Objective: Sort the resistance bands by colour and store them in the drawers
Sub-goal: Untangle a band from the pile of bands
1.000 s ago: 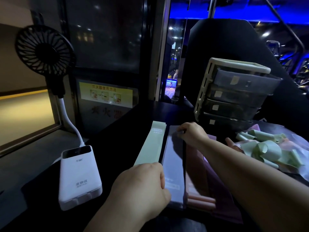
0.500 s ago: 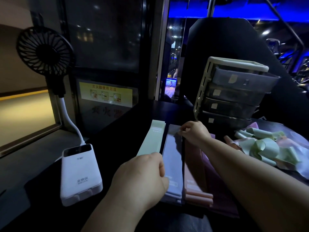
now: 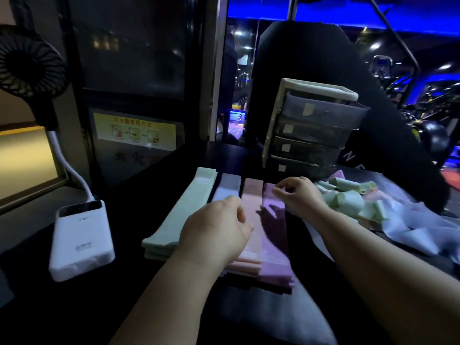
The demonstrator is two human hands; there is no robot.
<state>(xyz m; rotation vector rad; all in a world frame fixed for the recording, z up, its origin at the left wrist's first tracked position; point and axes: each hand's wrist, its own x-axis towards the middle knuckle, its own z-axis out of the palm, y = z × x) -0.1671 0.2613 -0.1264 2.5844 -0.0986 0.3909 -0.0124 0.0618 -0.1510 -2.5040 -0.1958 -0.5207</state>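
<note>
A: Holding anything?
B: My left hand (image 3: 214, 227) is hovering, loosely curled and empty, over the blue-grey stack (image 3: 227, 189). My right hand (image 3: 298, 197) is curling at the far end of the purple stack (image 3: 273, 250), which is lying before the drawers (image 3: 311, 130); pinching or not, I can't tell.

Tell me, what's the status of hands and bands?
Left hand loosely curled, empty, above flat colour-sorted stacks of rubber bands. Right hand at purple stack's far end, grip unclear. Grey plastic drawer unit behind; tangled unsorted bands beside it.

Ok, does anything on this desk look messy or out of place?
Yes. Beside the neat flat stacks, the loose heap of bands lies tangled on the clear plastic sheet at the right, green and pink mixed together, not yet sorted.
</note>
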